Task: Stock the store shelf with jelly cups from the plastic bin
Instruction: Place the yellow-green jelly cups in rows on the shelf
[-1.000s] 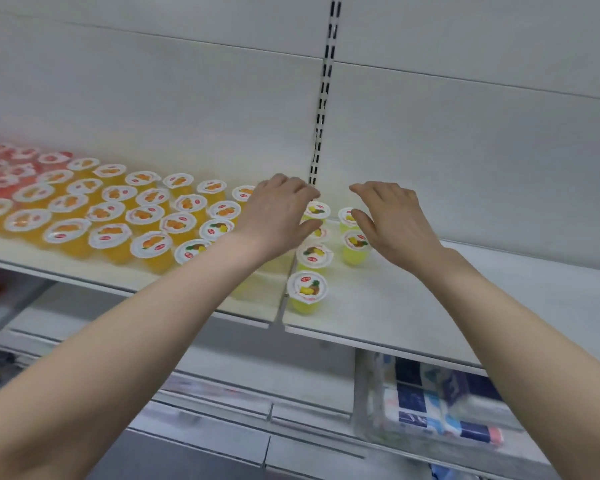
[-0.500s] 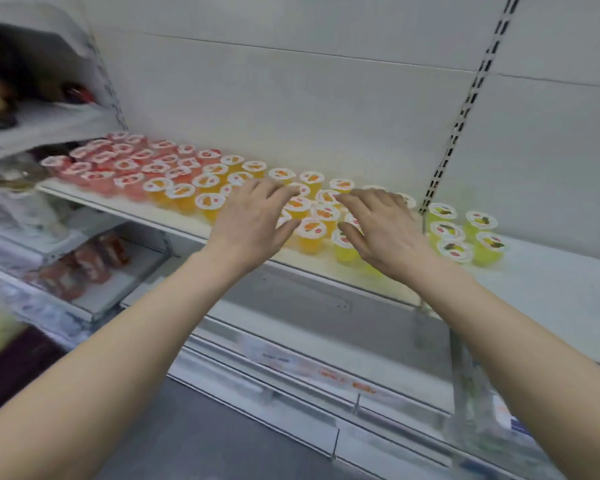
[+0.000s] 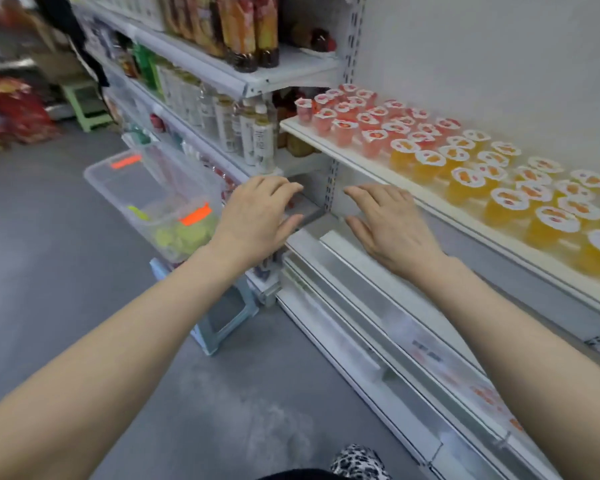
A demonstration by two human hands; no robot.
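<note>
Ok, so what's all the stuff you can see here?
Shelf: one, white, right side.
Red jelly cups: many, red, shelf's left end.
Orange jelly cups: many, orange, right of the red.
Stool: one, pale blue, on the floor.
Plastic bin: one, clear with orange clips, on the stool.
Yellow-green cups: several, yellow-green, inside the bin.
Bottles: many, mixed colours, shelves behind the bin.
Left hand: one, open, beside the bin.
Right hand: one, open, below the shelf.

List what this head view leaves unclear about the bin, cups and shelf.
1. Plastic bin, head view: green contents blurred, near corner behind the left hand; count unknowable.
2. Orange jelly cups: rows cut off by the right edge.
3. Lower shelf labels: motion-blurred, unreadable.
</note>
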